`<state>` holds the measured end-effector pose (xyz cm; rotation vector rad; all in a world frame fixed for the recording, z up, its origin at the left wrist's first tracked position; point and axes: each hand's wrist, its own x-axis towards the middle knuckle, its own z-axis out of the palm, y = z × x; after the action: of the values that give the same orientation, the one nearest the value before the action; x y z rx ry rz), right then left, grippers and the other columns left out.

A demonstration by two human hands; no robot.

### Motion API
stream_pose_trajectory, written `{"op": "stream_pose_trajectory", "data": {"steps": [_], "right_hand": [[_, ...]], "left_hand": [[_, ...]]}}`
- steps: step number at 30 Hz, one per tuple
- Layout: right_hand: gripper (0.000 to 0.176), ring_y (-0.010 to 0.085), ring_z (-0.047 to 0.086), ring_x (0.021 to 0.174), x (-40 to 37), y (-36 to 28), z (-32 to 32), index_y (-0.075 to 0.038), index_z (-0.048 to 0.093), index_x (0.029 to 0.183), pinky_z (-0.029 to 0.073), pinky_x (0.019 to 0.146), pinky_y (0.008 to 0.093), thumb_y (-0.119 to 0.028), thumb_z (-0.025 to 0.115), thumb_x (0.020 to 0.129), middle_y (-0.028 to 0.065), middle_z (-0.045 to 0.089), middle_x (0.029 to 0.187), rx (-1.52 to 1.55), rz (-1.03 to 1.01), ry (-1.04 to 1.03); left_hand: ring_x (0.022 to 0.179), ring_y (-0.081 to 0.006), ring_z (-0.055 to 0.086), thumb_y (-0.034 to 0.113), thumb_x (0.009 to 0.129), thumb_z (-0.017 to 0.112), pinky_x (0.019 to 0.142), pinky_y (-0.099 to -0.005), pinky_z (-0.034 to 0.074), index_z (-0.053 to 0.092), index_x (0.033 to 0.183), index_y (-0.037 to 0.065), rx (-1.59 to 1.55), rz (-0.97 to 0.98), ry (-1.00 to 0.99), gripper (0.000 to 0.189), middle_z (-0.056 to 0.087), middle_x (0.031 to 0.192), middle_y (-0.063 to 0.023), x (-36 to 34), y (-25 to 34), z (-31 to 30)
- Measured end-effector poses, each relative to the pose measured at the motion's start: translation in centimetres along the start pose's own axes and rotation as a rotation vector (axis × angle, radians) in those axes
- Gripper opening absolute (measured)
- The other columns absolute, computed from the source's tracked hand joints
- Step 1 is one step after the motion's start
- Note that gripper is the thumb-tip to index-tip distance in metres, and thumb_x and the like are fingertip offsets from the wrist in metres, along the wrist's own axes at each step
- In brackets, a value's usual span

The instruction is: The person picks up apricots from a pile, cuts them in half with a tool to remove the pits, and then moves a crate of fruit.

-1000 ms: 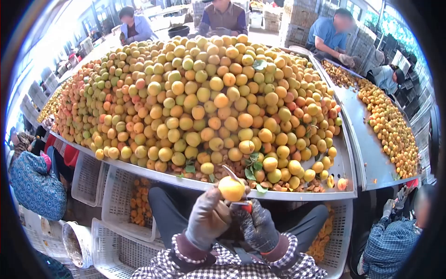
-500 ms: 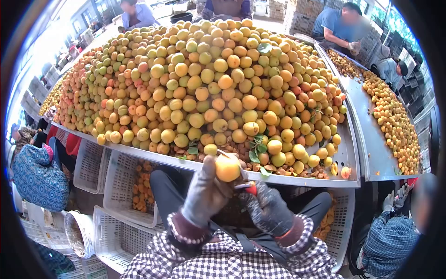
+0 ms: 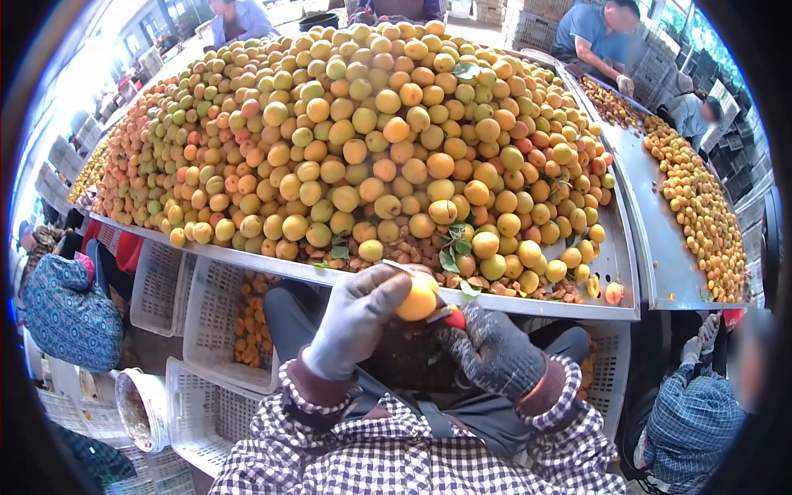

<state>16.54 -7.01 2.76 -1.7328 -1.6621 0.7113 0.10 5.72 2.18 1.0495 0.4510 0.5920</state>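
Observation:
My left hand (image 3: 355, 318), in a pale grey work glove, is closed around a yellow-orange apricot (image 3: 419, 299) just in front of the table's near edge. My right hand (image 3: 499, 351) wears a darker grey glove and grips a small red-handled knife (image 3: 454, 319). The knife's metal end lies close against the lower right of the apricot; most of the blade is hidden. Beyond both hands rises a large heap of apricots (image 3: 330, 148), yellow, orange and partly green. Brown pits and scraps (image 3: 404, 252) lie at the heap's near edge with some green leaves (image 3: 452, 247).
The metal table rim (image 3: 536, 308) runs across in front of my knees. Plastic crates (image 3: 216, 330) stand below, one with orange apricot pieces (image 3: 252, 326). A white bucket (image 3: 142, 408) is at lower left. A second table (image 3: 668, 239) holds more fruit. Several people sit or stand around.
My hands have moved slightly apart, the right one rightward and down. The apricot has turned and shifted a little right in my left hand. The knife stays in my right hand.

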Motion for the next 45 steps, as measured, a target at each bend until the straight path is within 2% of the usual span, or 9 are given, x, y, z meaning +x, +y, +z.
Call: {"op": "stream_pose_trajectory", "data": {"steps": [6, 9, 21, 26, 30, 32, 38, 40, 45], "right_hand": [[0.027, 0.0354, 0.06, 0.053, -0.6, -1.5, 0.9, 0.004, 0.049, 0.092, 0.047, 0.047, 0.0428, -0.019, 0.06, 0.084, 0.0177, 0.057, 0.057, -0.3, 0.055, 0.028], [0.028, 0.0367, 0.062, 0.055, -0.3, -1.6, 0.8, 0.004, 0.048, 0.093, 0.048, 0.049, 0.0438, -0.02, 0.059, 0.083, 0.0191, 0.057, 0.058, -0.203, 0.042, -0.031], [0.03, 0.0377, 0.061, 0.058, 0.1, -0.2, -0.5, 0.005, 0.049, 0.097, 0.048, 0.051, 0.0447, -0.017, 0.059, 0.08, 0.0203, 0.058, 0.062, -0.199, -0.066, -0.11], [0.023, 0.0271, 0.059, 0.05, 0.5, 0.3, 0.8, 0.002, 0.057, 0.092, 0.046, 0.044, 0.0383, -0.019, 0.06, 0.083, 0.0122, 0.058, 0.066, -0.429, -0.263, 0.108], [0.025, 0.0325, 0.061, 0.059, 0.2, -1.9, 0.6, 0.002, 0.06, 0.1, 0.049, 0.052, 0.0405, -0.016, 0.062, 0.082, 0.0144, 0.059, 0.068, -0.438, -0.338, 0.327], [0.023, 0.0321, 0.061, 0.055, -0.6, -3.3, 0.2, 0.001, 0.058, 0.095, 0.048, 0.05, 0.0413, -0.019, 0.062, 0.084, 0.0146, 0.057, 0.06, -0.33, -0.025, 0.162], [0.025, 0.0329, 0.06, 0.054, 0.3, -3.5, -2.9, 0.004, 0.057, 0.094, 0.047, 0.05, 0.0394, -0.019, 0.062, 0.086, 0.0171, 0.058, 0.06, -0.201, 0.019, -0.162], [0.029, 0.034, 0.057, 0.051, 0.9, -2.1, -2.9, 0.003, 0.058, 0.092, 0.045, 0.046, 0.0424, -0.025, 0.054, 0.091, 0.018, 0.058, 0.062, -0.14, -0.184, -0.171], [0.023, 0.0321, 0.06, 0.053, 0.9, -3.1, -1.1, 0.002, 0.06, 0.091, 0.047, 0.047, 0.0397, -0.02, 0.064, 0.084, 0.0157, 0.058, 0.062, -0.403, -0.028, 0.104]], "left_hand": [[0.086, -0.0204, 0.066, 0.031, 0.092, 0.061, 0.073, -0.0268, 0.055, 0.051, 0.117, -0.009, -0.435, 0.003, 0.181, 0.047, 0.065, 0.103, -0.0171, -1.0, -1.9, 3.0], [0.082, -0.0109, 0.062, 0.02, 0.086, 0.068, 0.072, -0.0231, 0.051, 0.052, 0.117, -0.008, 0.332, -0.031, 0.31, 0.045, 0.065, 0.095, -0.0088, -0.7, -0.3, 3.4], [0.086, -0.0074, 0.058, 0.008, 0.084, 0.07, 0.075, -0.0209, 0.049, 0.043, 0.122, -0.006, 0.216, 0.014, 0.1, 0.049, 0.06, 0.097, -0.0066, -0.9, -0.8, 1.7], [0.088, -0.0095, 0.061, 0.005, 0.084, 0.066, 0.073, -0.0203, 0.05, 0.047, 0.123, -0.004, 0.187, 0.057, 0.164, 0.044, 0.064, 0.104, -0.009, -0.8, -1.2, 1.8], [0.091, -0.015, 0.063, 0.015, 0.087, 0.065, 0.072, -0.0229, 0.052, 0.045, 0.127, -0.005, 0.253, 0.124, 0.199, 0.048, 0.063, 0.11, -0.0176, -1.4, 0.4, 2.2], [0.089, -0.0204, 0.065, 0.024, 0.087, 0.066, 0.073, -0.0244, 0.053, 0.048, 0.124, -0.009, -0.231, -0.036, 0.024, 0.053, 0.064, 0.107, -0.0214, -2.6, 2.4, 1.3], [0.088, -0.027, 0.066, 0.028, 0.079, 0.073, 0.075, -0.0309, 0.055, 0.058, 0.109, -0.013, -0.332, 0.004, -0.043, 0.052, 0.066, 0.099, -0.0214, -2.1, 0.4, -0.8], [0.086, -0.0253, 0.067, 0.03, 0.08, 0.073, 0.077, -0.0317, 0.055, 0.058, 0.108, -0.011, -0.096, 0.001, -0.016, 0.051, 0.066, 0.099, -0.0193, -1.6, 0.8, -1.0], [0.072, -0.006, 0.057, 0.022, 0.091, 0.06, 0.063, -0.0178, 0.048, 0.058, 0.112, -0.004, -0.051, -0.044, 0.022, 0.034, 0.064, 0.09, -0.0055, 0.1, 2.1, 0.2]]}}
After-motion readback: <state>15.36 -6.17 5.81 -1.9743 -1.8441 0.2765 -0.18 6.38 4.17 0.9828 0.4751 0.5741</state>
